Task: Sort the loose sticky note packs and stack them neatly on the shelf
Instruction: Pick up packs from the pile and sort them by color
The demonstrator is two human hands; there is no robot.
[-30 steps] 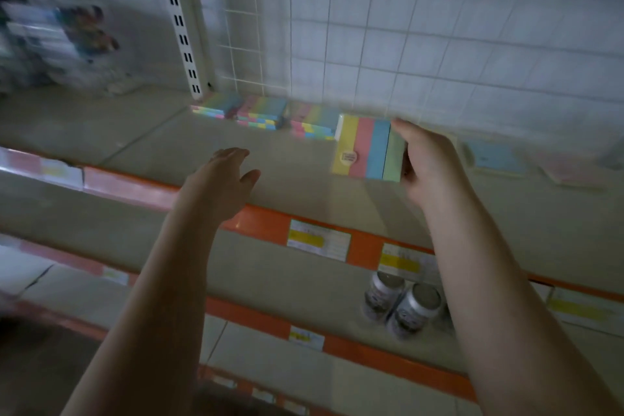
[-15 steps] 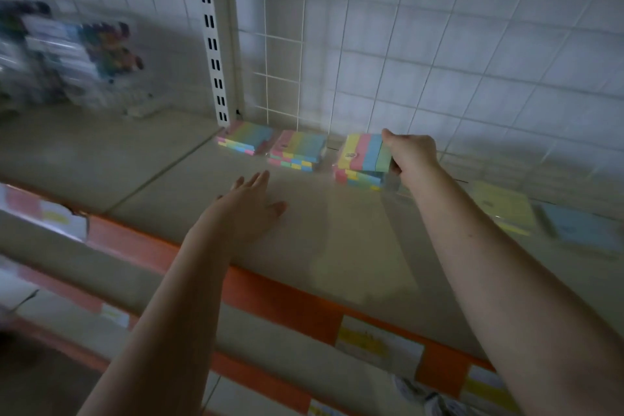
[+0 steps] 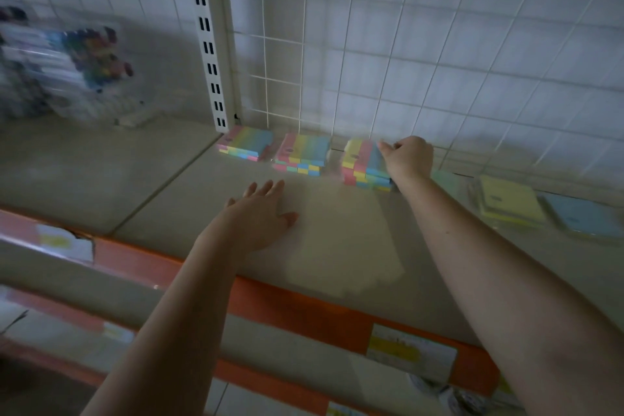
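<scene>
Three stacks of striped multicolour sticky note packs stand in a row at the back of the shelf [image 3: 189, 186]: a left stack [image 3: 245, 146], a middle stack [image 3: 302, 157] and a right stack [image 3: 362, 164]. My right hand [image 3: 408, 156] grips the right edge of the top pack on the right stack, which lies flat on the packs below. My left hand [image 3: 261, 216] rests flat on the shelf with fingers spread, in front of the middle stack and holding nothing. A loose yellow pack [image 3: 510, 204] and a blue pack [image 3: 586, 218] lie to the right, with a green one [image 3: 445, 181] partly hidden behind my right arm.
A white wire grid [image 3: 388, 54] backs the shelf, and a slotted upright [image 3: 207, 44] stands at its left. Blurred packs of pens [image 3: 64, 67] sit on the neighbouring shelf section. An orange price rail [image 3: 297, 307] with labels runs along the front edge. Cans [image 3: 449, 395] sit on the shelf below.
My right hand carried the striped pack to the back of the shelf and set it flat on the right stack. My left hand moved forward and came down flat on the shelf.
</scene>
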